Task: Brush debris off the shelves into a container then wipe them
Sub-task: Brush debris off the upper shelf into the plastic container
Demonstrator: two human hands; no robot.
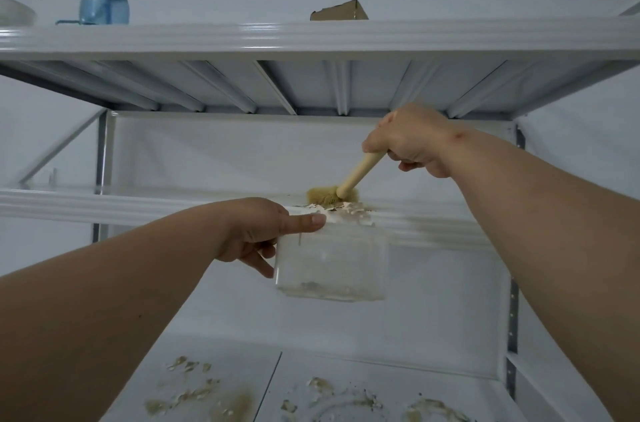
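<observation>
At the middle white metal shelf's (138,207) lip, the right hand (408,141), fingers wrapped round a wooden-handled bristle brush (337,195), swept pale flaky debris (346,212) toward the clear plastic container (332,262) gripped by the left hand (263,231); next, likely a final flick over the edge.

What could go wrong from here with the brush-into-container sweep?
1. The debris pile sits right on the middle shelf's front lip; flakes could miss the clear container and join the debris on the lower shelf.
2. The left hand holds the container from one side only, near its rim; a firm stroke may tip it.
3. The right hand grips the brush close under the upper shelf, so knuckles could knock it.
</observation>
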